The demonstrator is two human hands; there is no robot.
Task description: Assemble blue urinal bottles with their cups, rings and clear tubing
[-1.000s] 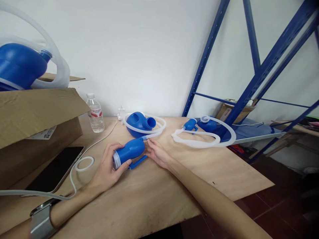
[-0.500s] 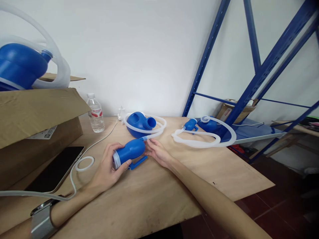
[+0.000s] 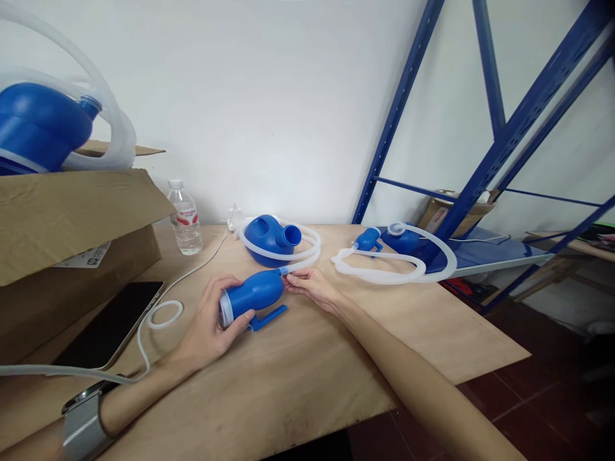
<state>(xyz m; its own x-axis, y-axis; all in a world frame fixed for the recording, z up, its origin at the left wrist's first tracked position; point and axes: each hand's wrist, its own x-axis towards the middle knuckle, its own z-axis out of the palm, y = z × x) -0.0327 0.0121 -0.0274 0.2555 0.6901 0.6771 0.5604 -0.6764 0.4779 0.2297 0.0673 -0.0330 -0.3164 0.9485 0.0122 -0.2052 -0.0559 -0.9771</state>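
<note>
My left hand [image 3: 214, 320] is wrapped around the white-rimmed wide end of a blue plastic urinal funnel [image 3: 257, 291], which lies tilted just over the table. A blue handle sticks out below it. At its narrow end, a translucent hose [image 3: 307, 261] joins the spout. My right hand [image 3: 314, 287] pinches the hose joint there, with a small metallic bit at the fingertips that I cannot make out clearly. Right behind, a blue urinal bottle [image 3: 271, 238] rests with its open neck facing right and the hose looped around it.
Left stands a cardboard box [image 3: 86, 224] with another blue bottle [image 3: 41, 125] on top. Near it are a water bottle [image 3: 185, 221], a tablet [image 3: 113, 323] and a white cable [image 3: 185, 282]. To the right lie another funnel [image 3: 368, 239] with hose and a blue metal rack [image 3: 456, 198].
My right hand has shifted slightly right and up, its fingers drawn closer together at the hose joint. The funnel, with my left hand around it, has moved slightly right.
</note>
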